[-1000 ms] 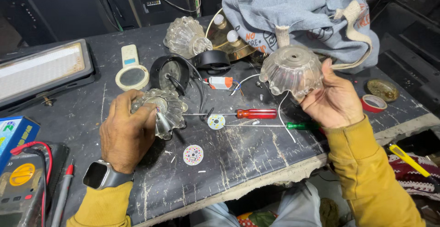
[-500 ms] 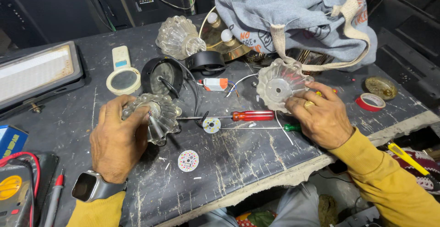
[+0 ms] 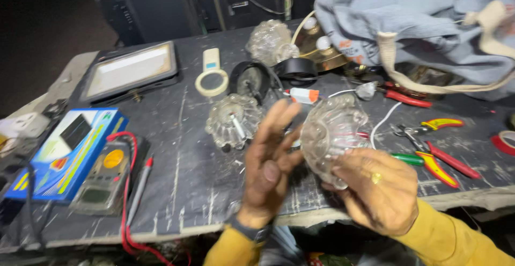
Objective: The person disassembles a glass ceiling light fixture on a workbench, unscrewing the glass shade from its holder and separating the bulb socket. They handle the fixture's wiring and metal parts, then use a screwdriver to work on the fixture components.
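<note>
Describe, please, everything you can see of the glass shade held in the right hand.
The glass shade is clear, bowl-shaped, moulded with rounded bumps, looking like pressed glass. It is lifted off the dark table, tilted, gripped from below by the right hand. The open left hand is beside it; contact cannot be told.

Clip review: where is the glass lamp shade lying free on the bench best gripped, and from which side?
Probably from above, fingers spread around the scalloped rim of the glass lamp shade. It lies mouth-up with a small stem poking from its centre, so the ribbed outer wall offers the widest, least slippery hold.
</note>
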Demonstrator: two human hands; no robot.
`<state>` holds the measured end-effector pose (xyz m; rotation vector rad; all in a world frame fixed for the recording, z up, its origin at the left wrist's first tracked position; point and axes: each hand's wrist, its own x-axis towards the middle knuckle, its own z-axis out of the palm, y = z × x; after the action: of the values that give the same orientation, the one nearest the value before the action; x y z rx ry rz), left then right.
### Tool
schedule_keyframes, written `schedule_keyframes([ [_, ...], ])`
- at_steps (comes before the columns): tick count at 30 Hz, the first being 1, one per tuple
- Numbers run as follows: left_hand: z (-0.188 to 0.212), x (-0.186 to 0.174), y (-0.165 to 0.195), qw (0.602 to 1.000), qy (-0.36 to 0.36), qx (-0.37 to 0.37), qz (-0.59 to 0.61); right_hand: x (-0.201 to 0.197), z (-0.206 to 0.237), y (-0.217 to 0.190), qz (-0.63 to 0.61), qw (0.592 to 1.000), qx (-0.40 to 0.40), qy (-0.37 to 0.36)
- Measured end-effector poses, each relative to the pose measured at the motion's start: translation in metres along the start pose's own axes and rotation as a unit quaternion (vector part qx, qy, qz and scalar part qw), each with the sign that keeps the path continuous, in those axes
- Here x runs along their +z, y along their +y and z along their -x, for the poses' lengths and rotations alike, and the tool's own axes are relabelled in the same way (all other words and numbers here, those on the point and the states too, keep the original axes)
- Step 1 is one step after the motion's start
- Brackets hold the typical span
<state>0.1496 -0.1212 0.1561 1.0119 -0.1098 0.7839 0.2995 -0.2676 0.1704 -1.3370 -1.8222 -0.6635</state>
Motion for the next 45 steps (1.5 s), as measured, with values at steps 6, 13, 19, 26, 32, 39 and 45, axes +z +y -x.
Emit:
schedule_keyframes([
  [6,0.014,0.024,-0.019,0.989,0.045,-0.042,0.134,0.013,-0.009,-0.037,0.001,0.995,-0.012,-0.095],
  [13,0.029,0.021,0.015,0.999,0.009,-0.042,0.006,-0.013,-0.008,-0.020,-0.128,0.964,-0.070,-0.220],
  [19,0.029,0.018,0.020,0.998,0.040,-0.054,-0.019,0.000,-0.022,-0.023,0.131,0.969,-0.175,-0.113],
  [26,0.022,0.008,0.014,0.984,-0.025,-0.019,-0.176,-0.001,-0.004,-0.058,-0.533,0.794,0.279,-0.088],
  [32,0.023,0.003,0.008,0.998,-0.028,-0.060,-0.001,0.004,-0.012,-0.066,-0.172,0.979,0.011,-0.112],
  [39,0.030,0.003,0.010,0.996,-0.035,-0.075,-0.029,0.010,-0.001,-0.059,-0.085,0.994,-0.042,-0.060],
  [45,0.032,0.013,0.008,0.995,0.003,-0.089,0.052,0.002,-0.002,-0.047,-0.077,0.988,-0.092,-0.100],
])
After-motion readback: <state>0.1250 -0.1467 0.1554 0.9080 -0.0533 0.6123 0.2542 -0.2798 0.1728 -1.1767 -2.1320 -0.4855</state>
